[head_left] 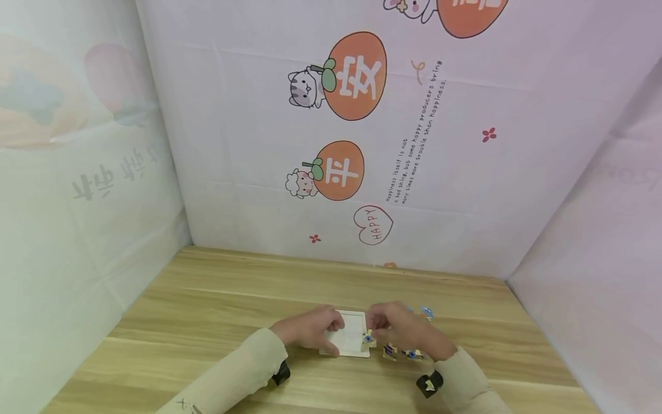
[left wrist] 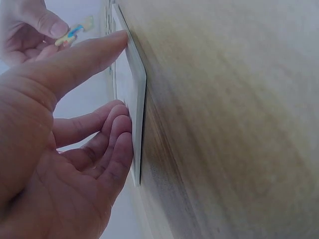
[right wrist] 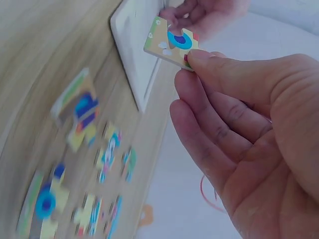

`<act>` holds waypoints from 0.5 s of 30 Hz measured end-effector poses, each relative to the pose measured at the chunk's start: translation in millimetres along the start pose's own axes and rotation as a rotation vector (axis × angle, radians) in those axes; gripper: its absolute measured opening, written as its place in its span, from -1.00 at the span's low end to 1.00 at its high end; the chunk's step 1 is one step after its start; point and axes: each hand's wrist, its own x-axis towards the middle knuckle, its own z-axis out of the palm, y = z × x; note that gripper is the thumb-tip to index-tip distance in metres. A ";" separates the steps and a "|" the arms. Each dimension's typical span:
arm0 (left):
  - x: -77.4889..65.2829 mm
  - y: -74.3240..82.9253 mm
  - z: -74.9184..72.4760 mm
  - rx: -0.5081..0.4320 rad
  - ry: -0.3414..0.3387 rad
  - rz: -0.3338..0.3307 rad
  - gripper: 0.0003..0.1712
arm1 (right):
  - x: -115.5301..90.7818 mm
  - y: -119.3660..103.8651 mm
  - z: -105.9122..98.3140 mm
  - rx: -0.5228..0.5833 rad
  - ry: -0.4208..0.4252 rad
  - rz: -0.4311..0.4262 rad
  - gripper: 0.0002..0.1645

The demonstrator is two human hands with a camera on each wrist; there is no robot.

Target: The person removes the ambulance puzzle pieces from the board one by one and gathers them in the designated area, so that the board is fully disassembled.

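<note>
A white shallow puzzle tray [head_left: 353, 322] with a raised rim lies flat on the table. My left hand [head_left: 312, 329] rests on its left part. In the left wrist view the thumb [left wrist: 107, 46] reaches the tray's edge, and the loosely bent fingertips [left wrist: 121, 130] touch its surface. Over the tray's right edge, my right hand [head_left: 400, 326] pinches a puzzle piece [right wrist: 160, 45] between thumb and forefinger. The piece is tan with a green border and a blue ring, and it is tilted clear of the tray.
Several loose puzzle pieces lie right of the tray; one has a blue ring [right wrist: 46, 203] and another blue and orange marks [right wrist: 82, 112]. The wooden table [head_left: 217, 299] meets a printed cloth wall [head_left: 258, 218] at the back, with more cloth at both sides.
</note>
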 end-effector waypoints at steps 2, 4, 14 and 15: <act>0.6 -0.7 0.2 0.011 0.001 0.008 -0.34 | -9.1 4.7 -4.7 0.010 0.021 0.001 -0.89; 1.0 -1.6 0.5 0.015 -0.001 0.010 -0.34 | -19.1 11.0 -9.9 0.003 0.042 0.013 -0.86; 1.3 -3.8 2.8 0.016 0.000 0.001 -0.33 | -76.8 49.3 -39.7 -0.091 0.123 0.058 -0.87; 1.1 -3.8 2.7 0.012 0.000 0.003 -0.33 | -82.2 54.4 -42.2 -0.097 0.137 0.054 -0.87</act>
